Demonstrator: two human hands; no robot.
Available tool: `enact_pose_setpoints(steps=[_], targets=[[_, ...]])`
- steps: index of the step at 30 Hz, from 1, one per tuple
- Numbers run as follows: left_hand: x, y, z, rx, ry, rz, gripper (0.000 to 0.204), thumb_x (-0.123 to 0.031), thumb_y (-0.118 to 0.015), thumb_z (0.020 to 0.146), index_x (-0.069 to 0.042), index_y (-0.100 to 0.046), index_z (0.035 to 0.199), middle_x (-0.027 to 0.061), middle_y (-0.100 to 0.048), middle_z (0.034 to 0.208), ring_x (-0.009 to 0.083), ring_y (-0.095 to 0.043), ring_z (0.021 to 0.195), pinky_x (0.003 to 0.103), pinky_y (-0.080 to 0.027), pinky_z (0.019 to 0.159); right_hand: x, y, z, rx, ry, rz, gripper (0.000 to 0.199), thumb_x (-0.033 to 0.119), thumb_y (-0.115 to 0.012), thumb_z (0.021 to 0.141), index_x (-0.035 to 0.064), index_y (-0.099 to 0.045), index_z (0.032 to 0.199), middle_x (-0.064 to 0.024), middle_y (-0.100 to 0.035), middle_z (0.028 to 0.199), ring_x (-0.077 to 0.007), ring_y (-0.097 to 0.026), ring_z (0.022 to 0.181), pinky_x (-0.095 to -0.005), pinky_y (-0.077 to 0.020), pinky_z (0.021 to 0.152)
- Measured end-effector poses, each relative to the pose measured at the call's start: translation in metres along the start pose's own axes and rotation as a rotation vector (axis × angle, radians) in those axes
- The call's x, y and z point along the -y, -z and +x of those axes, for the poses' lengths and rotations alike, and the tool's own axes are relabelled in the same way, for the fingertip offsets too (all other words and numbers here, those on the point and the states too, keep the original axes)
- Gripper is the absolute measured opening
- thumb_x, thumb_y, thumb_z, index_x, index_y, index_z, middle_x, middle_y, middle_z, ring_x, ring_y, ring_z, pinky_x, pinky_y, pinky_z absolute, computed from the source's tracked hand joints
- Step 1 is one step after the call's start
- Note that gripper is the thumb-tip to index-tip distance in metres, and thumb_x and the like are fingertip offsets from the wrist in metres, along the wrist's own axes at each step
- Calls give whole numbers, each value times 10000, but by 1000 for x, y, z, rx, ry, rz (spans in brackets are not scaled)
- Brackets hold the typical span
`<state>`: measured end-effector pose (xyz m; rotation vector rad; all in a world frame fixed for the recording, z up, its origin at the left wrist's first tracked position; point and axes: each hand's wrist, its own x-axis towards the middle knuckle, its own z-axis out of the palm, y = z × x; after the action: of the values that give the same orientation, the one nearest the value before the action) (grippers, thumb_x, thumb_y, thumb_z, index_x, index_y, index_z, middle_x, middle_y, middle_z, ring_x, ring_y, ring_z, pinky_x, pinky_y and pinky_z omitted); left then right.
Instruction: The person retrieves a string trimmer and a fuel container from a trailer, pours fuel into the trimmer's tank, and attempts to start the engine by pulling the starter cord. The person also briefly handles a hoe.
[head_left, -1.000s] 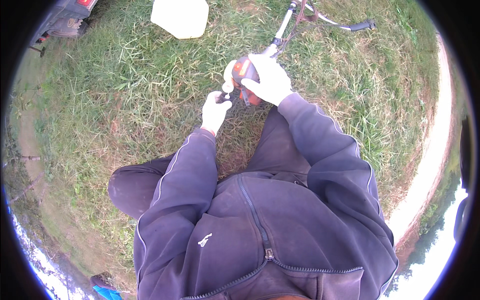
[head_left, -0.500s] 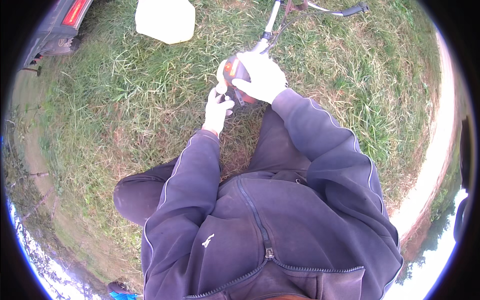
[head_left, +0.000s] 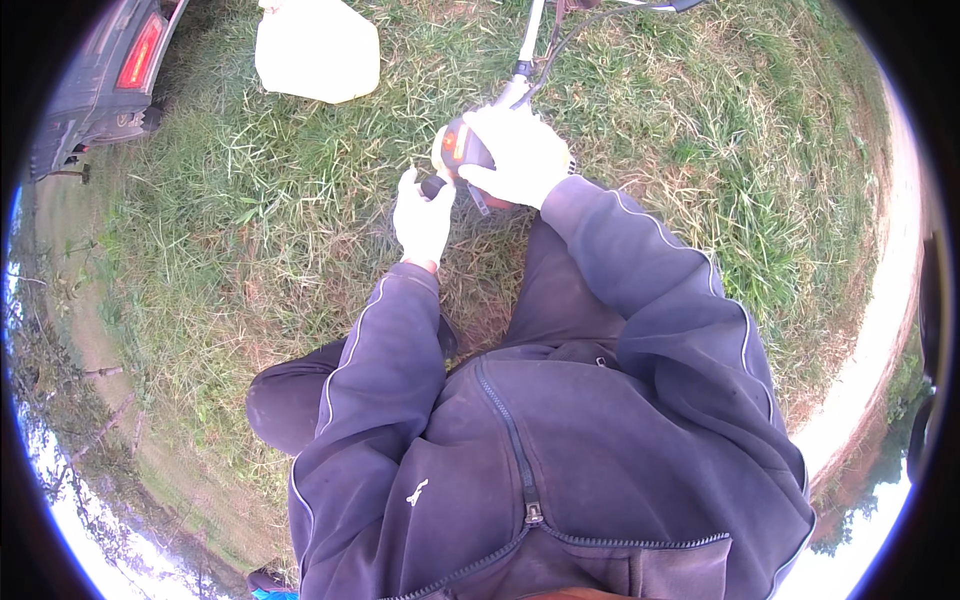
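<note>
Just beyond where the dark-trousered legs (head_left: 565, 290) bend, a rounded, grey-and-orange, plastic-looking motor housing (head_left: 464, 148) rests over dry-green grass (head_left: 250, 220), near centre. Right hand (head_left: 522, 152) clasps its right side, thumb pointing left. Left hand (head_left: 422, 225), just left, narrow: small, round black cap (head_left: 433, 187) between thumb and fingers; cannot tell whether cap touches housing. Pale straight tube (head_left: 531, 40) runs to far side. Far left: boxy white jug (head_left: 318, 50); beyond it, dark grey vehicle corner (head_left: 95, 95), red lamp (head_left: 143, 50).
</note>
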<state>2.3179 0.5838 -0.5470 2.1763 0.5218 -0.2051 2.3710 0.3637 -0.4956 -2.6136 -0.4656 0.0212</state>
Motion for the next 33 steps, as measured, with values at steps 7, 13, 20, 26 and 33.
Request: enact_pose_setpoints(steps=[7,13,20,26,33], targets=[[12,-5,-5,0,-74,234,649,-376,-877,920,-57,-663,1443,212,-735,1375,407,-734,1245,491,-566,1082,-2,-1,0,-17,13,3,712,615,-749,950,181,-637,1503,-84,-706,1403,-375,-743,1206,-515,-617,1018],[6,-13,0,-81,-195,371,646,-451,-869,935,-23,-691,1384,239,-743,1350,424,-735,1236,507,-575,1067,4,6,1,15,-3,-10,723,627,-740,955,168,-639,1505,-93,-718,1392,-357,-749,1212,-505,-617,1021],[-6,-6,16,84,-125,552,573,-541,-802,987,-10,-681,1167,256,-792,1115,449,-782,1087,548,-604,964,13,30,3,86,-16,-40,711,626,-712,982,143,-645,1500,-89,-722,1363,-325,-747,1226,-479,-617,1029],[-6,-5,37,177,160,209,643,-556,-730,1056,85,-766,1099,273,-800,993,394,-823,922,490,-669,805,20,44,5,135,-49,18,663,607,-699,993,148,-663,1470,-71,-725,1304,-315,-742,1212,-482,-613,1022],[45,-13,50,234,633,-802,565,-464,-705,1114,41,-655,1362,253,-752,1118,326,-821,891,393,-710,684,23,38,7,142,-31,-2,630,609,-709,978,190,-655,1446,-76,-723,1294,-320,-739,1212,-495,-609,1011]])
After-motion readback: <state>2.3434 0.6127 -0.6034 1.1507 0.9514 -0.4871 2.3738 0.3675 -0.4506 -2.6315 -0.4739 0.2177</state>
